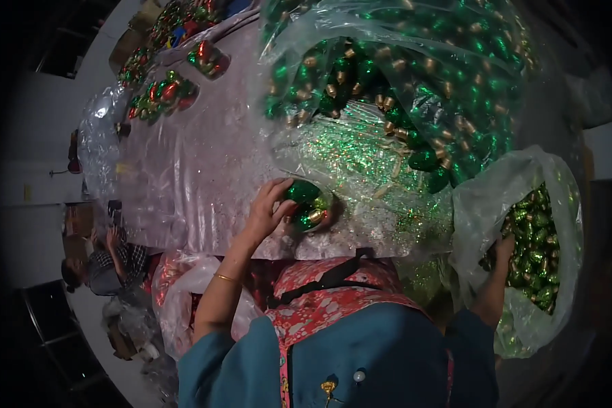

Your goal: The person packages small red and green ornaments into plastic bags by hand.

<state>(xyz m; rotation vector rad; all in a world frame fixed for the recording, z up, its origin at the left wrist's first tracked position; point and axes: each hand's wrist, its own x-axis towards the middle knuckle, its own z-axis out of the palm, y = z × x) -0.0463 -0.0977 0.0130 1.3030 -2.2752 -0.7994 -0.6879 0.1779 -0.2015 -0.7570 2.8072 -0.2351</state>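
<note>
My left hand (266, 209) is at the table's near edge, its fingers curled over a shiny dark green bulb ornament (300, 191). That ornament sits in a small clear round bag or tub (327, 206), with gold and red pieces beside it. My right hand (502, 249) reaches into an open clear plastic bag (481, 194) at the right. Many small glittery green ornaments (534, 255) fill this bag. The right fingers are hidden among the ornaments and the bag's edge, so their grip cannot be seen.
A large clear bag (381, 30) of green bulb ornaments with gold caps lies open across the far table. Green glitter (360, 153) covers the sheet before it. Packs of red and green ornaments (163, 95) lie far left. Another person (109, 262) is at the left.
</note>
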